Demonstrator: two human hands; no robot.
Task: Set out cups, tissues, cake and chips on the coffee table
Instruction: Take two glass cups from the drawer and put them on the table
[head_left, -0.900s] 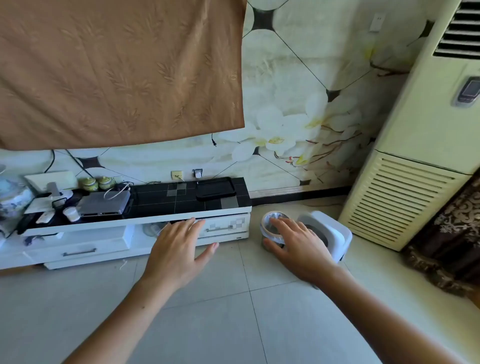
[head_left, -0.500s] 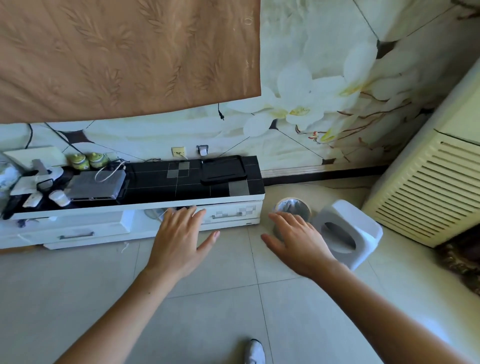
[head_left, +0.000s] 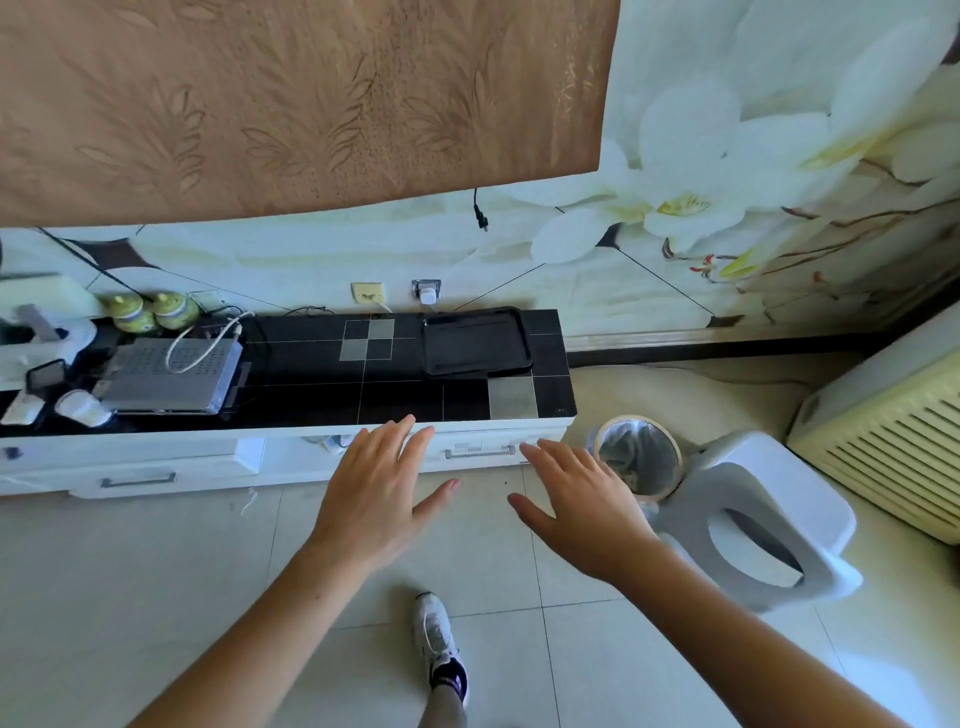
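No cups, tissues, cake, chips or coffee table in view; black tray (head_left: 475, 340) lies on the low TV cabinet (head_left: 291, 441). Left hand (head_left: 376, 499) and right hand (head_left: 584, 512) both flat, fingers spread, holding nothing, above the floor before the cabinet. Likely next: reach over the drawer front, grip the tray with both hands, lift level.

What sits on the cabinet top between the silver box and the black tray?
Nothing: the head view shows bare black tiles between the silver box and black tray.
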